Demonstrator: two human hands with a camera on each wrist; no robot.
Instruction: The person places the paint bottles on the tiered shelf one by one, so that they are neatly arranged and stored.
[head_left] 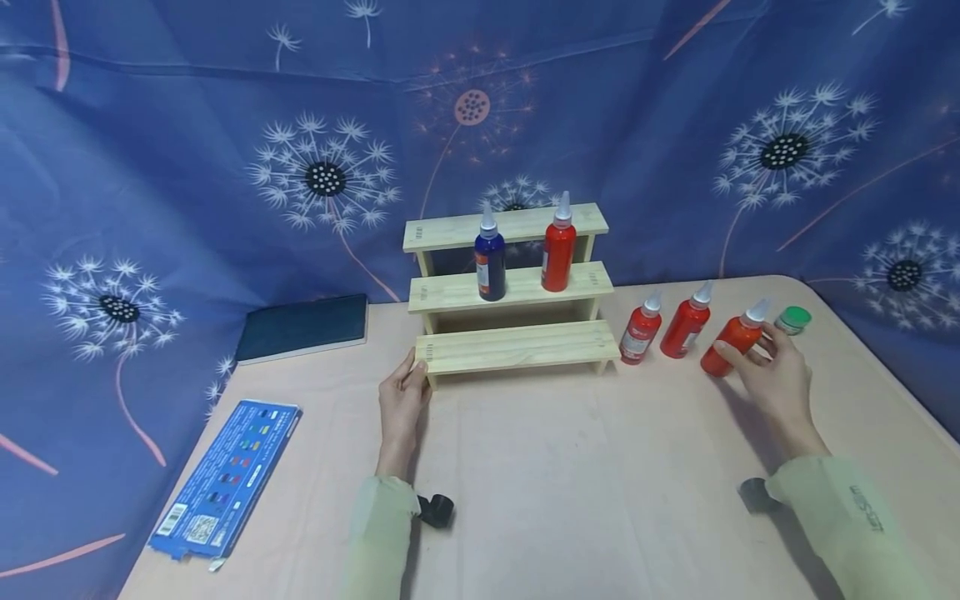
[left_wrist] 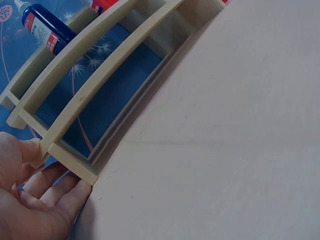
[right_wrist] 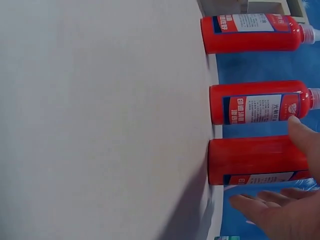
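A three-step wooden shelf stand (head_left: 517, 348) stands at the back of the table. My left hand (head_left: 401, 400) grips the left end of its lowest step, thumb on top and fingers by the leg (left_wrist: 74, 164). On the middle step stand a dark blue bottle (head_left: 491, 265) and a red bottle (head_left: 558, 257), both with pointed nozzle caps. My right hand (head_left: 780, 383) is around the rightmost red bottle (head_left: 735, 340) on the table; its thumb overlaps the bottle, while the fingers (right_wrist: 250, 207) appear apart from it. Two more red bottles (head_left: 637, 333) (head_left: 686, 327) stand beside the stand.
A small green-lidded jar (head_left: 793, 319) is behind my right hand. At the left lie a blue printed box (head_left: 228, 475) and a dark green book (head_left: 303, 327). A blue dandelion-patterned cloth (head_left: 187, 192) hangs along the table's back and sides.
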